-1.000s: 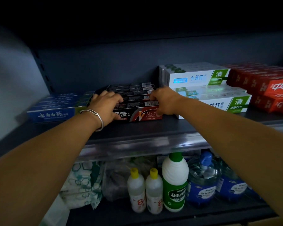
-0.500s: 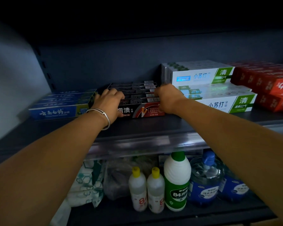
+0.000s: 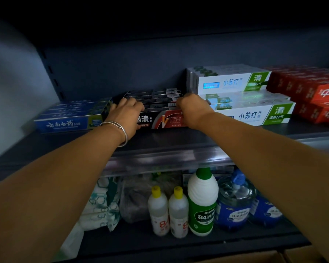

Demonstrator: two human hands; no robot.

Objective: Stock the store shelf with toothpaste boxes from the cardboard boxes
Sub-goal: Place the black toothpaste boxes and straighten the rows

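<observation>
Dim shelf (image 3: 179, 141) part stocked. Your left hand (image 3: 125, 112) and right hand (image 3: 192, 111), fingers curled, clamp black toothpaste boxes (image 3: 160, 103) row; upper tier unfilled, stocking likely unfinished.

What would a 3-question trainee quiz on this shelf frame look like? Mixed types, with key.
1. True or false: the black toothpaste boxes sit between the blue toothpaste boxes and the white-and-green toothpaste boxes.
2. Which wrist wears the bracelet? A) left B) right C) neither
3. Fill in: the big green-and-white bottle on the lower shelf is marked with the number ___.

Key:
1. True. The left hand and right hand are at the two ends of that black row.
2. A
3. 84
</observation>
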